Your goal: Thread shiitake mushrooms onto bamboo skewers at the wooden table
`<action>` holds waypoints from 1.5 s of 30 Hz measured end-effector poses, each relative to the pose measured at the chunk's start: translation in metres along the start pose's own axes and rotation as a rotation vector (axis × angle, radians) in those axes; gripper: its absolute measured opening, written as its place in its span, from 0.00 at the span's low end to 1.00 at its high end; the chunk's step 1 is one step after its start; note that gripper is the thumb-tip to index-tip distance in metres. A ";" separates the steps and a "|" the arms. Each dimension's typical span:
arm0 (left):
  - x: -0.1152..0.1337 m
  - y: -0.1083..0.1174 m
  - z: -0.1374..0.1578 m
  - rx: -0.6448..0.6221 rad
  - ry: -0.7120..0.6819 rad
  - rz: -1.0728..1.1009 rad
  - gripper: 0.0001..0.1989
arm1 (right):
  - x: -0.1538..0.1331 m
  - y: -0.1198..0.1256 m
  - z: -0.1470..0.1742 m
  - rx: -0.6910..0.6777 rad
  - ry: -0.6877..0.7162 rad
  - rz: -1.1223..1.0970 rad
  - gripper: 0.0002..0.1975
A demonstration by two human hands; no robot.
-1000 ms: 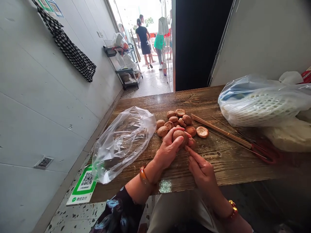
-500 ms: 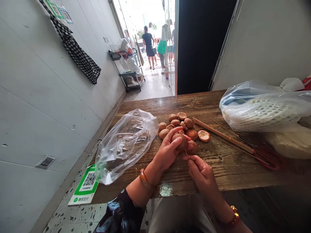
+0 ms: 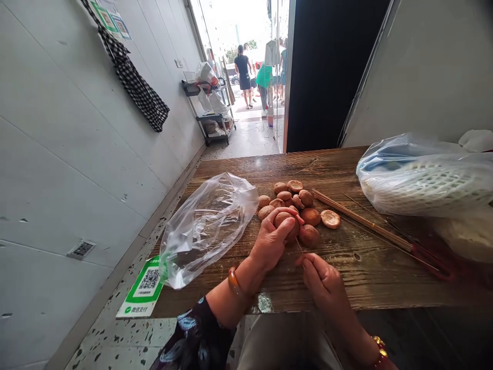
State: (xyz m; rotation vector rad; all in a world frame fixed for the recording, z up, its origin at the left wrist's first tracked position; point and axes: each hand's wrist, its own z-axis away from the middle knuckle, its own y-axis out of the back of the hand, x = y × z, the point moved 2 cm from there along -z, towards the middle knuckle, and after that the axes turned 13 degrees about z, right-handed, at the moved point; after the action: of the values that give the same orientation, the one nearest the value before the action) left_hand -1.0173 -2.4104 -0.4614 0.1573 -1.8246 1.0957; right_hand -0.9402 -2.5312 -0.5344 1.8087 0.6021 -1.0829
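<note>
My left hand is closed around a brown mushroom cap, held just above the wooden table. A thin skewer runs from the underside of that cap down to my right hand, whose fingers pinch its lower end. How deep the skewer sits in the cap is hidden. Beyond my left hand lies a pile of mushrooms, one of them with its pale underside up. A bundle of wooden skewers lies to the right of the pile.
A clear plastic bag lies on the wooden table at left, near a green QR-code card. Red-handled scissors and a bag with netted contents are at right. A cart stands by the doorway, with people outside.
The view has shifted slightly, so everything sits a little further right. My right hand has drawn slightly away from the cap, and more of the skewer shows between my hands.
</note>
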 end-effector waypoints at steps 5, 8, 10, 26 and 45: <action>-0.002 0.000 0.000 0.008 0.029 0.001 0.13 | -0.001 0.000 0.001 0.023 0.001 0.029 0.18; -0.003 0.000 -0.001 0.012 0.036 0.005 0.14 | -0.003 0.000 0.001 0.043 0.012 0.044 0.18; -0.004 0.000 -0.001 0.009 0.038 0.003 0.14 | -0.004 0.000 0.000 0.056 0.019 0.055 0.19; -0.009 -0.003 0.001 -0.071 0.057 0.025 0.14 | -0.005 0.001 0.001 0.066 -0.029 0.050 0.19; -0.032 -0.001 0.005 -0.118 0.185 0.074 0.17 | 0.000 -0.001 -0.002 0.109 -0.118 -0.102 0.19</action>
State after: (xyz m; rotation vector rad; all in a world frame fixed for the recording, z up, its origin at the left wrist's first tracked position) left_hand -1.0031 -2.4256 -0.4860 -0.0793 -1.7331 1.0151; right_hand -0.9405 -2.5292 -0.5348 1.8085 0.5792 -1.3039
